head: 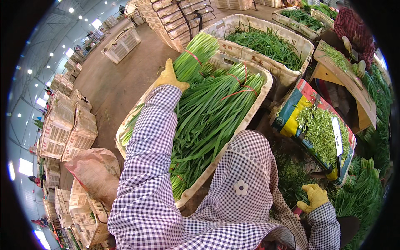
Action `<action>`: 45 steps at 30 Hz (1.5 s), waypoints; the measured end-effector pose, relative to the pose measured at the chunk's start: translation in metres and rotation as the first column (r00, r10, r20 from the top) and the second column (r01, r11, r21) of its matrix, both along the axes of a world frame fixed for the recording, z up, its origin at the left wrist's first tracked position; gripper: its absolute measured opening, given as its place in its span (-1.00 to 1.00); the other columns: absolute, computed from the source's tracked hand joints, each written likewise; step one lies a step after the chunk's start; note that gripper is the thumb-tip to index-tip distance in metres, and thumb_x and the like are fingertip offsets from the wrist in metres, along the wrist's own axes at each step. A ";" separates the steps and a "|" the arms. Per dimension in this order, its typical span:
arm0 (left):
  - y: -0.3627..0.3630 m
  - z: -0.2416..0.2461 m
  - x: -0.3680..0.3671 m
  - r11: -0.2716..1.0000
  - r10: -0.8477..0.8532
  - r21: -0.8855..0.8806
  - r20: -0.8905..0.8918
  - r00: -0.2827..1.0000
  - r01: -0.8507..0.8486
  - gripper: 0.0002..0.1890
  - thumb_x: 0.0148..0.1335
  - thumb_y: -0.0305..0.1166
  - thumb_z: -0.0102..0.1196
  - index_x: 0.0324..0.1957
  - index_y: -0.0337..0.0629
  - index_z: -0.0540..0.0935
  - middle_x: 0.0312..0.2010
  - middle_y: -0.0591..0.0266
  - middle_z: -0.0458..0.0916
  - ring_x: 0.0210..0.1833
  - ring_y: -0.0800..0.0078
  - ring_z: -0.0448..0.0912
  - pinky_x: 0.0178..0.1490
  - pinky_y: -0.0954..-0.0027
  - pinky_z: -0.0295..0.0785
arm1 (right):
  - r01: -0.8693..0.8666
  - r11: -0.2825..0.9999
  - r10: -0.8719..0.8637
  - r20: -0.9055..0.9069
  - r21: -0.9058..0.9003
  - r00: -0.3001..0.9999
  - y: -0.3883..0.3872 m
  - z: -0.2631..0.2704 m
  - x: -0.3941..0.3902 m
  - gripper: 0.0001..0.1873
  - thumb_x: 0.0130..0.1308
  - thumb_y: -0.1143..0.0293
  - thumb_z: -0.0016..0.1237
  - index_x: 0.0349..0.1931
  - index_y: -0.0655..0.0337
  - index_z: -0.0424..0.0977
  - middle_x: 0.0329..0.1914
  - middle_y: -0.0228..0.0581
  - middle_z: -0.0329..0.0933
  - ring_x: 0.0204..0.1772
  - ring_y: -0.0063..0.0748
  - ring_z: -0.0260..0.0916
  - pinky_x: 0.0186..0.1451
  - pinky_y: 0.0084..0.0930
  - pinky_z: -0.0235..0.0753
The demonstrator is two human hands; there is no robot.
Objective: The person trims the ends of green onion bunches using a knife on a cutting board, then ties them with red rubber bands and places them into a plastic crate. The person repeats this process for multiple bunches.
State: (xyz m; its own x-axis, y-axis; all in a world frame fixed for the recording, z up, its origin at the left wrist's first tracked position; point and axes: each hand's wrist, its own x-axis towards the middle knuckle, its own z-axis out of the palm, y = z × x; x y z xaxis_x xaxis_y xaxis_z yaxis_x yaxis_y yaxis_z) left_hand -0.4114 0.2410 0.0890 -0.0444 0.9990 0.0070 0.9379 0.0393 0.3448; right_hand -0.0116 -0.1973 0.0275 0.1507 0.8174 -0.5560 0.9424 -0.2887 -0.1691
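Note:
My left hand (170,77), in a yellow glove, grips a garlic chive bunch (196,53) tied with a red band. It holds the bunch at the far left side of a white plastic crate (265,78). More banded chive bunches (209,115) lie in that crate, leaves toward the middle. Low on the right, my right hand (315,198), also gloved, has thumb and fingers apart with nothing seen between them. Loose greens lie beyond it, and a small reddish object (298,211) shows by its thumb; what it is I cannot tell.
A knife (337,136) lies among cut stem ends (312,125) on a covered board. Another crate (300,67) of chives stands beyond mine. A gloved co-worker (353,34) works at a wooden stand (340,75). Chives (359,193) cover the floor at right; stacked crates (178,22) stand behind.

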 end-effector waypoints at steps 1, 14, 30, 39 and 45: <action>0.009 -0.004 0.007 1.000 -0.011 -0.005 -0.009 1.000 0.011 0.29 -0.03 -0.21 0.59 0.61 -0.16 -0.07 0.42 -0.19 0.41 0.46 -0.01 0.41 0.55 0.14 0.29 | 0.014 1.000 -0.014 -0.007 -0.025 1.000 0.000 -0.002 0.001 -0.25 0.21 0.04 0.29 0.34 0.23 0.42 0.35 -0.02 0.46 0.39 -0.02 0.40 0.46 -0.13 0.34; 0.100 -0.119 0.051 0.963 -0.094 -0.262 -0.084 0.992 0.069 0.09 0.04 0.00 0.51 0.53 -0.12 0.19 0.40 -0.14 0.45 0.44 0.01 0.45 0.52 0.17 0.30 | 0.064 0.969 -0.072 -0.023 -0.240 0.997 0.002 -0.034 0.009 -0.22 0.29 -0.09 0.19 0.39 0.22 0.38 0.41 -0.06 0.42 0.43 -0.04 0.36 0.47 -0.05 0.30; 0.113 -0.141 0.051 0.964 -0.126 -0.245 -0.078 0.989 0.103 -0.12 0.06 -0.05 0.49 0.34 -0.23 0.36 0.32 -0.17 0.52 0.38 0.01 0.51 0.44 0.12 0.42 | 0.025 0.967 -0.029 -0.011 -0.252 1.000 0.018 -0.037 -0.014 -0.28 0.29 -0.05 0.19 0.36 0.15 0.44 0.38 -0.03 0.48 0.40 -0.04 0.43 0.44 -0.04 0.35; 0.080 -0.104 0.022 0.896 -0.337 -0.386 -0.264 0.904 0.222 -0.06 0.40 0.38 -0.13 0.64 0.44 -0.25 0.49 -0.17 0.32 0.50 -0.08 0.35 0.55 -0.05 0.25 | 0.113 0.983 -0.107 0.050 -0.148 0.993 -0.020 -0.014 -0.014 -0.30 0.26 0.01 0.22 0.34 0.18 0.45 0.39 -0.04 0.46 0.35 -0.03 0.46 0.40 -0.07 0.38; 0.011 -0.060 -0.029 0.848 -0.437 -0.453 -0.301 0.847 0.276 -0.19 0.42 0.46 -0.38 0.62 0.61 -0.19 0.57 -0.21 0.13 0.58 -0.23 0.18 0.60 -0.16 0.12 | 0.107 0.973 -0.100 0.043 -0.203 0.994 -0.026 -0.021 -0.015 -0.30 0.29 0.03 0.23 0.38 0.13 0.40 0.38 -0.09 0.46 0.38 -0.06 0.42 0.41 -0.10 0.37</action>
State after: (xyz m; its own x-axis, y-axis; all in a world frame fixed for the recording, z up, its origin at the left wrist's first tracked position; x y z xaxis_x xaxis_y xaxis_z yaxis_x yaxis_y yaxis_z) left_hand -0.4409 0.2520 0.0289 0.2417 0.8684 -0.4329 0.9619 -0.2733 -0.0112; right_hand -0.0263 -0.2237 0.0066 0.2489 0.6658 -0.7034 0.9095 -0.4103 -0.0665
